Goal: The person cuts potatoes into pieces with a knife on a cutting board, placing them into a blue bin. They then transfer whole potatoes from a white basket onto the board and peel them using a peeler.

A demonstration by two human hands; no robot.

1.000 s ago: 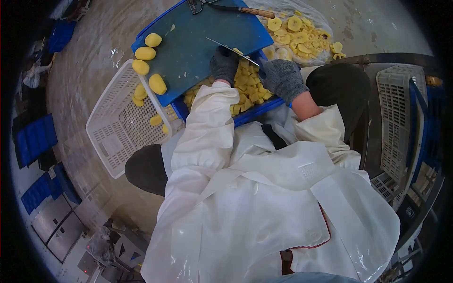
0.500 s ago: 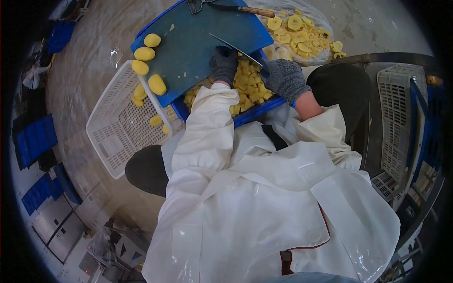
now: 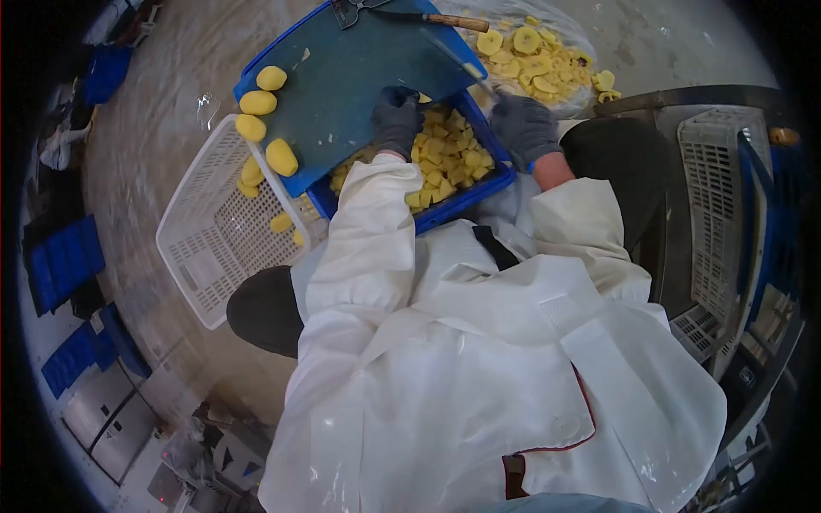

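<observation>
My left hand (image 3: pixel 397 121), in a dark grey glove, is closed at the edge of the blue cutting board (image 3: pixel 342 90), with a pale piece of potato (image 3: pixel 424 98) showing at its fingertips. To its right, my gloved right hand (image 3: pixel 520 128) is closed round a knife (image 3: pixel 457 58). The handle is hidden by the fingers, and the motion-blurred blade points up and left over the board. Potato chunks (image 3: pixel 449 158) fill the blue crate (image 3: pixel 453 214) under the board. Several whole peeled potatoes (image 3: pixel 281 157) lie along the board's left edge.
A white basket (image 3: pixel 201 265) with some peeled potatoes stands at the left. A wooden-handled knife (image 3: pixel 457 21) and a metal peeler-like tool (image 3: pixel 351 10) rest on the board's far end. Beyond it, potato slices and scraps (image 3: pixel 539 64) lie on clear plastic. White crates (image 3: pixel 714 222) stand at right.
The knife has swung up and away from my left hand, and my right hand has moved slightly right. My left hand has shifted a little left, with a potato piece now showing at its fingertips.
</observation>
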